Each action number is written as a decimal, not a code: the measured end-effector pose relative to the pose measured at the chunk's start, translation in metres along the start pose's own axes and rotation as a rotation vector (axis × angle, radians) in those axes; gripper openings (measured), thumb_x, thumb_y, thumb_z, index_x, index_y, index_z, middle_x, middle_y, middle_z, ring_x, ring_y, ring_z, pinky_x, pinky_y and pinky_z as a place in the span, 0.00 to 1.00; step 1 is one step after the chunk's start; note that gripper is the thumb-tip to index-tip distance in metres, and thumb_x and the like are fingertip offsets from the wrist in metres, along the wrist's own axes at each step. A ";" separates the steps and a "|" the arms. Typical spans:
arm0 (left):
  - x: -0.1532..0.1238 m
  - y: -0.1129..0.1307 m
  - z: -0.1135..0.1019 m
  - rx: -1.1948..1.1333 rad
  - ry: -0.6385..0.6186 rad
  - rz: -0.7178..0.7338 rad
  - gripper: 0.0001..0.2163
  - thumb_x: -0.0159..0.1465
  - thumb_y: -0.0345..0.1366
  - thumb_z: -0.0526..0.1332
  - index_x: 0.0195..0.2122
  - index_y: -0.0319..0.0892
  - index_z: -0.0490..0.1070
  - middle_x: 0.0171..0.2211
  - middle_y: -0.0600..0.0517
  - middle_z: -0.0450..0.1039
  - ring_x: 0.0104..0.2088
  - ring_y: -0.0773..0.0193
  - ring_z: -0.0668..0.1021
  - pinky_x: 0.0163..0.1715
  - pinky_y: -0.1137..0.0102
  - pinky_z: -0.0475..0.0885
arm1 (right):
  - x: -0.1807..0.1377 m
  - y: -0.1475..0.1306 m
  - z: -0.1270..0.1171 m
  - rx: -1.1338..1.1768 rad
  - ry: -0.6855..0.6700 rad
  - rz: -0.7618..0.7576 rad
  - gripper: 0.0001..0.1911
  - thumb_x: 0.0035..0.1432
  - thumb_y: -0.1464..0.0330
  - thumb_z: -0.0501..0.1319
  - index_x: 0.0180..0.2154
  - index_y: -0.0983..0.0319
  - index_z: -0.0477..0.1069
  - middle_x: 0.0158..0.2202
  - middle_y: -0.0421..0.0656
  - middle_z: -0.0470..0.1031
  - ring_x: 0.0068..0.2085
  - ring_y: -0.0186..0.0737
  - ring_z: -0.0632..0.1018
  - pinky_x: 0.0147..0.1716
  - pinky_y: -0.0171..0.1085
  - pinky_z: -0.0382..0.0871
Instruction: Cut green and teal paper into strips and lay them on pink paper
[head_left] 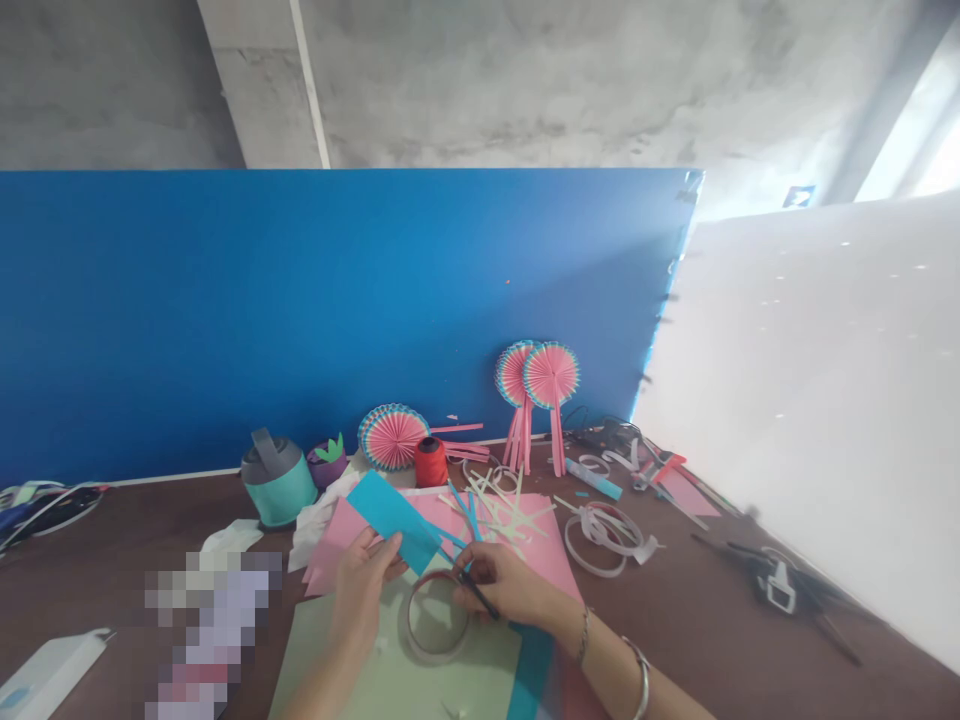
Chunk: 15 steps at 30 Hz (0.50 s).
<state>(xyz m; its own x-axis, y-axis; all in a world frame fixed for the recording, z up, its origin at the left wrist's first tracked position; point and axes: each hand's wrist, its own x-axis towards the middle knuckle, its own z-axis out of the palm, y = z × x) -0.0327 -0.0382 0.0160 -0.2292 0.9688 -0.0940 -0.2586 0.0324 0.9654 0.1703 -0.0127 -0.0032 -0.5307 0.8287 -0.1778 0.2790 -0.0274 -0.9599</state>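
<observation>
My left hand (361,583) pinches a blue paper sheet (394,520) by its near edge, holding it tilted above the table. My right hand (504,582) is closed on a thin dark tool (478,592), likely a pen or scissors, with its tip at the blue sheet's right corner. Under both hands lie a roll of clear tape (437,617), a pale green sheet (450,680) and pink paper (540,545). Bracelets show on my right wrist.
Pink-and-blue paper fans (541,378) lean on the blue partition (322,310), another fan (393,436) lies flat. A teal jug (277,480), red thread spool (430,462), white paper strips (604,535), a glue gun (780,580) and cut scraps crowd the brown table (712,620).
</observation>
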 end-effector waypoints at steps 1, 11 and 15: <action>0.000 0.001 0.000 0.003 0.002 -0.001 0.21 0.47 0.48 0.72 0.37 0.42 0.72 0.29 0.50 0.81 0.32 0.57 0.82 0.34 0.67 0.75 | 0.000 -0.001 0.000 -0.004 -0.001 0.001 0.11 0.48 0.69 0.67 0.35 0.61 0.70 0.17 0.30 0.64 0.17 0.29 0.66 0.18 0.29 0.57; -0.001 0.001 0.001 -0.002 0.014 -0.003 0.20 0.46 0.48 0.73 0.35 0.42 0.73 0.28 0.51 0.81 0.29 0.59 0.82 0.32 0.68 0.75 | 0.001 0.002 0.000 0.007 -0.005 0.005 0.12 0.48 0.66 0.68 0.34 0.61 0.70 0.17 0.30 0.64 0.17 0.28 0.65 0.17 0.28 0.56; -0.002 0.001 0.001 0.003 0.009 -0.006 0.20 0.46 0.48 0.73 0.36 0.42 0.73 0.28 0.51 0.81 0.31 0.58 0.82 0.32 0.68 0.75 | 0.002 0.003 0.000 0.011 -0.001 -0.006 0.12 0.47 0.66 0.69 0.34 0.61 0.69 0.17 0.30 0.64 0.17 0.27 0.64 0.17 0.28 0.57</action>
<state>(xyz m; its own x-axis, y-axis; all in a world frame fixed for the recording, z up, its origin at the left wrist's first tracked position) -0.0314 -0.0393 0.0178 -0.2365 0.9663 -0.1017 -0.2568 0.0388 0.9657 0.1706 -0.0109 -0.0065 -0.5332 0.8282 -0.1725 0.2672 -0.0286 -0.9632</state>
